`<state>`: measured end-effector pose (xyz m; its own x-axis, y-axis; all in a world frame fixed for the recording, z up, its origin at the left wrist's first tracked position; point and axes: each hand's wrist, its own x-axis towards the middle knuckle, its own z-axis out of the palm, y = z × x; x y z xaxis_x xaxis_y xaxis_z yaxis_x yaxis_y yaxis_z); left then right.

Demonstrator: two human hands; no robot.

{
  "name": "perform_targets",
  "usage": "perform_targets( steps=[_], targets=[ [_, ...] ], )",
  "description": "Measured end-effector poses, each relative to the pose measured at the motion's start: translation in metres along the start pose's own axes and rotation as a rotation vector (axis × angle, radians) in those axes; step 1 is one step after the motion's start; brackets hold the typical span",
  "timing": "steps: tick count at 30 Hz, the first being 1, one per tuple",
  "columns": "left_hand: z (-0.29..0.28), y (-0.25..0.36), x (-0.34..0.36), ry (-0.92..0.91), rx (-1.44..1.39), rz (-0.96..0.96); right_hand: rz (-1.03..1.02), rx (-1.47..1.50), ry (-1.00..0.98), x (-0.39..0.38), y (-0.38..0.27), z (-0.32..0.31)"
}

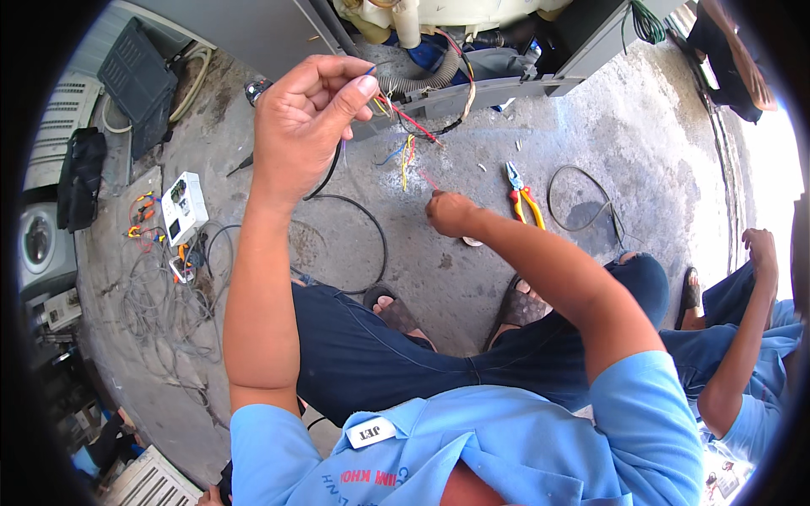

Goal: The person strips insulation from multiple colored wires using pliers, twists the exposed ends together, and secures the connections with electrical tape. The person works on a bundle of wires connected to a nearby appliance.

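My left hand (308, 118) is raised in front of the appliance, thumb and fingers pinched on a thin blue wire (369, 71). Just past its fingertips, red and yellow wires and a black cable hang from the opened machine (439, 13). Low over the concrete, my right hand (451, 212) is closed around a thin red wire (429, 180), whose end pokes out; the rest is hidden in the fingers. Beyond that hand lies a small cluster of yellow, red and blue wires (408, 160). Pliers (525, 196) with red and yellow handles rest to its right.
A black cable (381, 244) curves across the floor by my left foot. Further left are a white meter box (184, 207) with clip leads and tangled grey wire (160, 295). A looped cable (582, 169) lies right of the pliers. A co-worker (751, 337) sits close at right.
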<state>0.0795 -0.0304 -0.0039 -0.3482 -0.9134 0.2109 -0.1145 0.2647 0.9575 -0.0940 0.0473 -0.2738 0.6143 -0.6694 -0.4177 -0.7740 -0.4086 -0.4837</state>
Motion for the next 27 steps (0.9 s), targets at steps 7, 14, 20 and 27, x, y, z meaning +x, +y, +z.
perform_targets(
  steps=[7, 14, 20, 27],
  targets=[
    [-0.002, -0.008, -0.003, -0.054, -0.047, -0.102, -0.049, 0.544, -0.373, -0.098, -0.020, -0.123],
    [0.005, -0.007, 0.005, -0.045, -0.284, -0.279, -0.189, 1.259, 0.335, -0.173, -0.062, -0.182],
    [0.008, -0.005, 0.008, -0.005, -0.561, -0.415, -0.255, 1.229, 0.717, -0.171, -0.070, -0.172],
    [0.031, 0.006, 0.008, -0.016, -0.389, -0.376, -0.034, 1.159, 0.632, -0.167, -0.065, -0.172]
  ],
)
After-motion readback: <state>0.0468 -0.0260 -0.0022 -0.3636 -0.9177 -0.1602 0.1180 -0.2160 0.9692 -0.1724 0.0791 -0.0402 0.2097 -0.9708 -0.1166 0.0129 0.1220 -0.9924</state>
